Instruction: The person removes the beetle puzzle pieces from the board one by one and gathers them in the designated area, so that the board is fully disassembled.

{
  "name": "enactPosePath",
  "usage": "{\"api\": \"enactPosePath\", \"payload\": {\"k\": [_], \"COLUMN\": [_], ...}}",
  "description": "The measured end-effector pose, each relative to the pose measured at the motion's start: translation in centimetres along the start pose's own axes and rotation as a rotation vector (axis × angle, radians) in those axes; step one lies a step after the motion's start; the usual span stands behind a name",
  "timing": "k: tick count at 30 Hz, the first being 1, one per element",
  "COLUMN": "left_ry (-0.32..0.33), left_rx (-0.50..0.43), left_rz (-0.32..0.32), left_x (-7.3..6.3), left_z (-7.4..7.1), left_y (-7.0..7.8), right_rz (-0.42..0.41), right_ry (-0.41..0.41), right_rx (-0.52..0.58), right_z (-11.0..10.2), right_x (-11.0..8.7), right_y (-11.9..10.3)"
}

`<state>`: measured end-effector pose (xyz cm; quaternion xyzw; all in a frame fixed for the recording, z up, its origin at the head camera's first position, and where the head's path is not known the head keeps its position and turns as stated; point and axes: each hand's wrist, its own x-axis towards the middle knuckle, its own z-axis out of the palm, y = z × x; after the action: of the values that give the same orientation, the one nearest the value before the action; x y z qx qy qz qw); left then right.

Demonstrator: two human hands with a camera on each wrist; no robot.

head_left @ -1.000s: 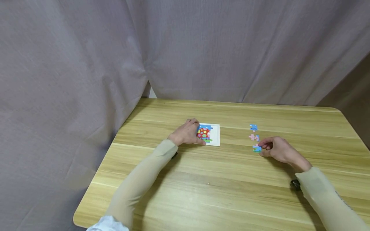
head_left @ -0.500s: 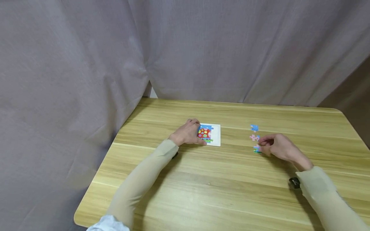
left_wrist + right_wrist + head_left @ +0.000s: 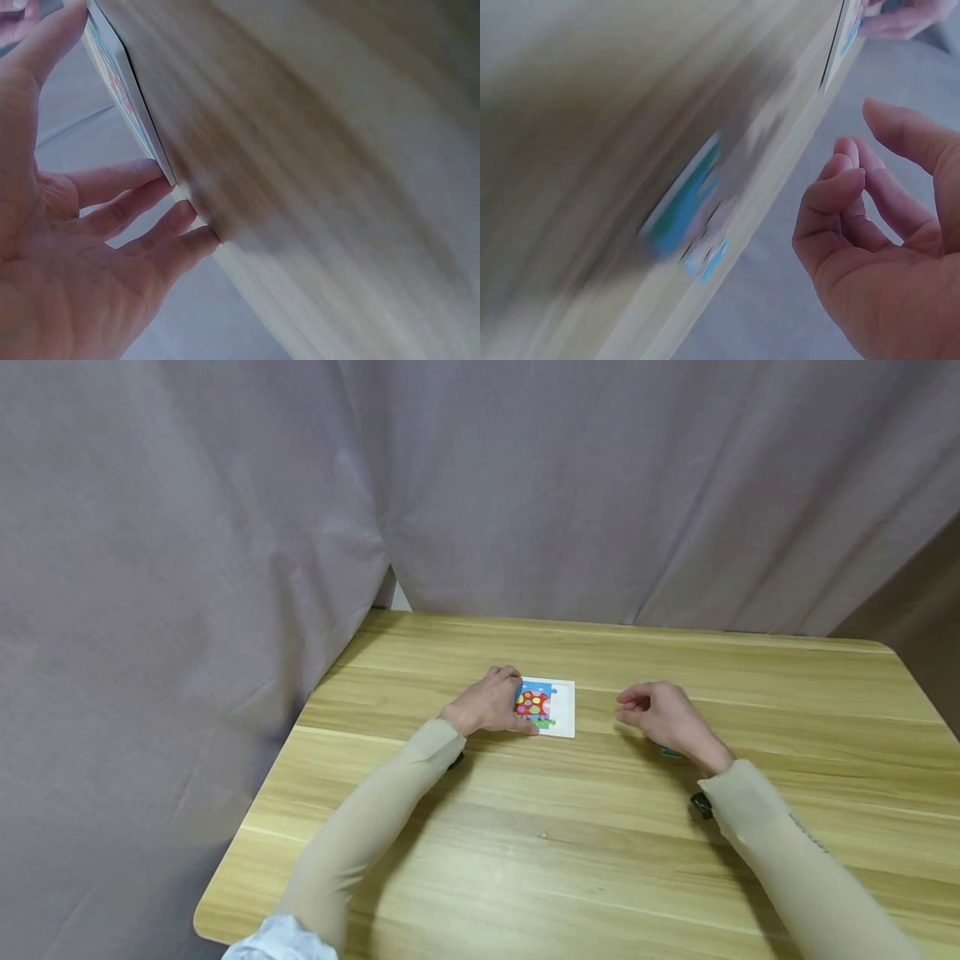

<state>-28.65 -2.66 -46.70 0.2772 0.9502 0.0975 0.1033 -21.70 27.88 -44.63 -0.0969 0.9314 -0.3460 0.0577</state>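
My left hand holds a white-framed jigsaw board by its left side, thumb at the near edge, fingers at the far corner. In the left wrist view the fingertips touch the board's corner. The picture inside shows a red shape with coloured dots; the right part of the tray is bare white. My right hand hovers between the board and the loose pieces, with nothing between thumb and fingers. Below it in the right wrist view lie a blue and green puzzle piece and pink and blue pieces, blurred.
In the head view the right hand mostly hides the loose pieces; a green-blue edge of one piece shows beneath the wrist. The wooden table ends at a grey curtain behind and on the left.
My right hand has left the lowest puzzle piece and moved left toward the board, now covering most of the loose pieces. The left hand stays on the board.
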Motion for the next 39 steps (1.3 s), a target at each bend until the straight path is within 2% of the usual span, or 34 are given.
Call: {"api": "enactPosePath", "payload": {"k": [9, 17, 24, 30, 39], "left_ry": [-0.016, -0.004, -0.026, -0.036, -0.09], "left_rx": [-0.001, -0.006, 0.007, -0.008, -0.142], "left_rz": [-0.01, -0.007, -0.008, 0.001, 0.068], "left_x": [0.1, 0.0, -0.3, -0.4, -0.7], "left_z": [0.0, -0.1, 0.1, -0.1, -0.4], "left_y": [-0.1, -0.1, 0.3, 0.1, -0.8], "right_rz": [-0.05, -0.069, -0.044, -0.007, -0.031], "right_ry": [0.002, 0.014, -0.01, -0.014, -0.026], "right_rx": [-0.013, -0.06, -0.084, -0.123, -0.172], "right_z": [3.2, 5.0, 6.1, 6.6, 7.2], "right_x": [4.3, 6.8, 7.5, 8.0, 8.4], "right_y": [-2.2, -3.6, -4.3, -5.1, -5.1]}}
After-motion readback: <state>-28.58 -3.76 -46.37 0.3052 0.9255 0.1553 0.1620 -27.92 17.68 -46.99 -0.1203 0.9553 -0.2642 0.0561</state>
